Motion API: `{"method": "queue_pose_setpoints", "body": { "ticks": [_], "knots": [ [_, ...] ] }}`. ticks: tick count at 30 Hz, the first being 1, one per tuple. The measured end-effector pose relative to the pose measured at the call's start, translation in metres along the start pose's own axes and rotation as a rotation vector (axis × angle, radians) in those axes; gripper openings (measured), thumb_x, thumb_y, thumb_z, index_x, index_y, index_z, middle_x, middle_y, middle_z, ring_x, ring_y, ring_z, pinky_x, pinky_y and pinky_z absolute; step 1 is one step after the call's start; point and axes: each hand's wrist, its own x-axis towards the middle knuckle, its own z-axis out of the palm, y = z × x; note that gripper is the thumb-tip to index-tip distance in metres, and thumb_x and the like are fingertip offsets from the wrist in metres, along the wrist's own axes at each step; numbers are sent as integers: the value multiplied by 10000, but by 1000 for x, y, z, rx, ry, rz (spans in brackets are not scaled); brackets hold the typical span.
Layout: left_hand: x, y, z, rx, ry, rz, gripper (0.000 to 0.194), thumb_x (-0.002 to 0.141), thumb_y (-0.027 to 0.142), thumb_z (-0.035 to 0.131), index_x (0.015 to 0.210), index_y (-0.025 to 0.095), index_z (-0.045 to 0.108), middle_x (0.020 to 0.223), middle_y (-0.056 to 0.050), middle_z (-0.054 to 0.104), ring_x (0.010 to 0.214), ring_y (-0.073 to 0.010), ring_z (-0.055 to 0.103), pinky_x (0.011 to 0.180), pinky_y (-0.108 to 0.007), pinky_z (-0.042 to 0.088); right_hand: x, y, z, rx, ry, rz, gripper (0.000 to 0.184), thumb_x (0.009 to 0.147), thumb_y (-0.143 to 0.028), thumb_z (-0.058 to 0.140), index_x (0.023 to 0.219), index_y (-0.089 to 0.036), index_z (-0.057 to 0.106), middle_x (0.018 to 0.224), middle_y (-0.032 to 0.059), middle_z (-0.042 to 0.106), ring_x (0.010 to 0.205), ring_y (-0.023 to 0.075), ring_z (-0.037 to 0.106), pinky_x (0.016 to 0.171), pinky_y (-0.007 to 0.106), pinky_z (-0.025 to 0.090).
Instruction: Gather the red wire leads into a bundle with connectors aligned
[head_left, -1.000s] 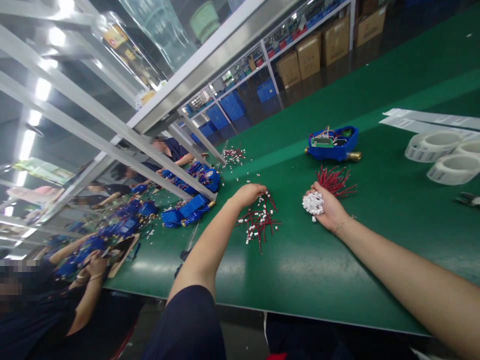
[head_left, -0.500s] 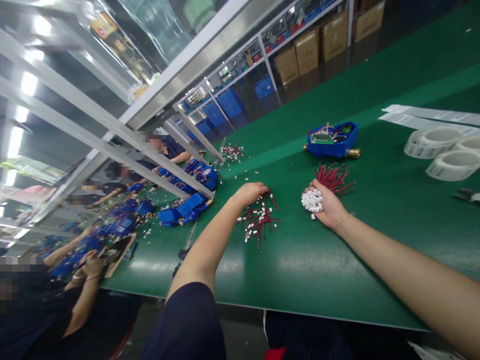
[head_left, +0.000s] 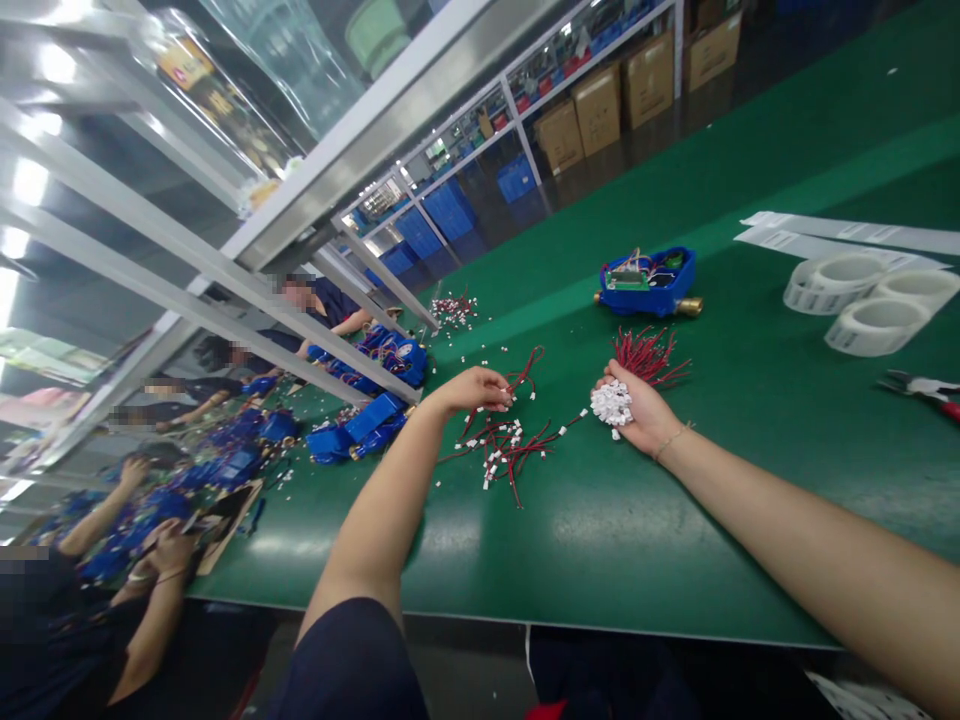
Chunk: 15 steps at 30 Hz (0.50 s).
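Left hand (head_left: 480, 388) now drawn slightly left, fingers turned more into view, pinching red leads (head_left: 537, 352) that loop out past fingertips. Pile of leads (head_left: 511, 452) spreads wider: one strand reaches left, another lead (head_left: 574, 421) now stretches toward right hand (head_left: 639, 408). View swings slightly right; pliers (head_left: 921, 386) show more, red handle included.

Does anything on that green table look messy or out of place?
Only some untidiness: loose red wires lie tangled on the table, pointing every way, unlike the bundle in the right hand. One white plug juts out toward that hand. Nothing looks plainly broken.
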Motion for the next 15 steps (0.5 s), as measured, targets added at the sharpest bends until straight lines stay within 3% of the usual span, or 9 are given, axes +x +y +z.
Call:
{"method": "queue_pose_setpoints", "body": {
  "ticks": [2,5,8,10,12,15],
  "knots": [
    [-2,17,14,-94,71,-13,164,929,230,608,990,119,712,945,-121,782,788,-141,744,735,-256,586,-2,2,-1,-56,-13,6,284,865,-343,776,723,-186,587,625,-22,623,532,96,600,483,196,510],
    [1,54,53,-173,198,-26,216,969,239,540,1058,114,693,1002,-132,778,793,-126,741,746,-246,583,-9,5,2,-147,-55,-2,293,735,-343,889,793,-171,658,648,-3,657,529,107,598,448,197,470],
    [1,94,96,-170,304,-30,174,923,238,590,988,135,715,908,-92,778,784,-157,733,743,-263,566,-19,7,5,-221,-127,-9,416,628,-318,954,940,-174,720,746,12,712,620,131,650,524,210,508],
    [-4,114,115,-136,384,-26,175,913,245,582,951,158,729,906,-84,772,851,-193,725,807,-298,549,-22,7,6,-255,-157,-10,432,621,-337,957,949,-168,732,787,25,727,663,140,668,563,214,522],
    [-10,122,121,-112,417,-1,193,917,283,586,978,186,741,944,-74,772,904,-207,717,850,-302,530,-22,7,5,-271,-154,-14,397,666,-409,926,908,-159,736,735,22,708,624,133,651,532,211,504],
    [-12,111,108,-69,424,-16,277,922,412,628,1103,227,726,974,-38,775,880,-176,720,816,-252,525,-14,5,1,-250,-119,-44,377,731,-502,864,858,-173,730,650,-9,660,562,115,616,489,205,483]
  ]
}}
